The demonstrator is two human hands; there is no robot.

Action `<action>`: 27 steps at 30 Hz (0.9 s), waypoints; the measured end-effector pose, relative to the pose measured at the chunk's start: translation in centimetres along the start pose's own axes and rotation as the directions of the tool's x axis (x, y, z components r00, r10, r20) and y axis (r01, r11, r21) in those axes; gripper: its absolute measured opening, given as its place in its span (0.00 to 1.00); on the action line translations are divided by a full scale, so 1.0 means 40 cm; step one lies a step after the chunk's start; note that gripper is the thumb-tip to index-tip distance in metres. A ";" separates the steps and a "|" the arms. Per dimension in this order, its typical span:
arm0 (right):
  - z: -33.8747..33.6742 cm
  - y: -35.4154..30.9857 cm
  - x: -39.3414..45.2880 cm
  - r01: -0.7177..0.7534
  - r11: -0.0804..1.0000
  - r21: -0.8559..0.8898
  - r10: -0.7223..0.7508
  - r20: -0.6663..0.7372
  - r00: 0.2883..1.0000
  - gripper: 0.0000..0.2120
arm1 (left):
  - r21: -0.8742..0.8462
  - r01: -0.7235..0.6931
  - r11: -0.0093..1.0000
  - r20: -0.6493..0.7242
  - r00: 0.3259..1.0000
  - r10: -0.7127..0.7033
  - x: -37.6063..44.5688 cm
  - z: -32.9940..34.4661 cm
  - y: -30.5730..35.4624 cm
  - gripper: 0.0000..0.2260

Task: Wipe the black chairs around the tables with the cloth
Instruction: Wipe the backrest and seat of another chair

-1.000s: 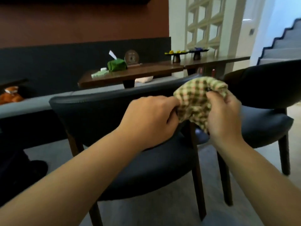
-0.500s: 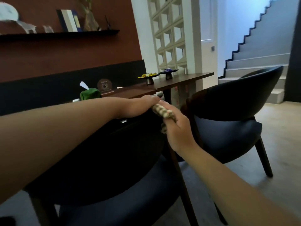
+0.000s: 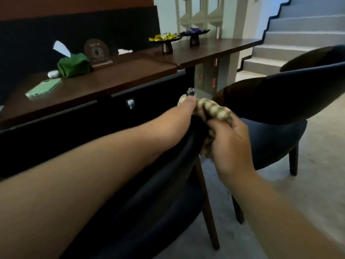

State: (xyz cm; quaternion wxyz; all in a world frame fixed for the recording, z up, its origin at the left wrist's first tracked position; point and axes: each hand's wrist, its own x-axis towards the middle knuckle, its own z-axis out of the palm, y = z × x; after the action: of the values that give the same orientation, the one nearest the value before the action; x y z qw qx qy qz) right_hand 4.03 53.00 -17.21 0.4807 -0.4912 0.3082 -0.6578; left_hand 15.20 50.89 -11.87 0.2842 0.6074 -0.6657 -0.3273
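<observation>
A checked cloth is bunched over the end of the curved backrest of the near black chair, at the middle of the view. It is gripped from both sides: the left hand is laid along the top edge of the backrest with its fingers curled onto the cloth's left part, and the right hand is closed round the lower, hanging part, its fingers wrapped into the fabric (individual fingertips are mostly hidden by the folds). A second black chair stands just to the right, its backrest close beside the cloth. Behind the chairs, two dark wooden tables are set end to end. On them are seen a green tissue holder with a white tissue sticking up, a pale green phone lying flat, a round plaque on a stand, and two small pedestal dishes. Grey stairs rise at the far right.
</observation>
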 end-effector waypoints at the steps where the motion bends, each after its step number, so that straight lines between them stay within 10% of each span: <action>1: 0.008 -0.016 0.001 -0.047 0.999 0.022 0.048 -0.056 0.997 0.16 | -0.028 0.026 0.999 -0.002 1.000 -0.026 -0.011 -0.002 0.003 0.25; 6: 0.023 -0.111 0.079 0.103 0.993 -0.061 -0.120 -0.497 0.859 0.16 | 0.152 0.067 0.986 0.102 0.991 -0.083 -0.068 -0.016 0.004 0.35; 9: 0.051 -0.106 0.141 -0.157 0.908 -0.388 0.053 -0.265 0.963 0.15 | 0.135 0.177 0.975 0.019 0.983 -0.181 -0.050 -0.039 -0.039 0.32; 11: 0.069 -0.075 0.149 -0.264 0.668 -0.696 0.318 -0.054 0.947 0.19 | 0.094 0.220 0.971 -0.001 0.975 -0.220 -0.041 -0.052 -0.071 0.29; 19: 0.083 -0.066 0.187 -0.035 0.212 -0.977 0.505 0.079 0.860 0.26 | -0.169 0.408 0.897 0.223 0.903 -0.368 -0.013 -0.035 -0.141 0.27; 27: 0.093 -0.032 0.308 0.209 0.157 -0.965 0.664 0.260 0.701 0.28 | -0.065 0.420 0.905 0.182 0.897 -0.403 0.005 -0.050 -0.193 0.29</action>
State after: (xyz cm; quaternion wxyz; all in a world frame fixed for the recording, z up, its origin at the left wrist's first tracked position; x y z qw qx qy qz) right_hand 6.44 42.16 -10.54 0.2350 -0.8109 0.5360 0.0001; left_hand 21.56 50.14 -16.65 0.1837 0.6899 -0.5256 -0.4627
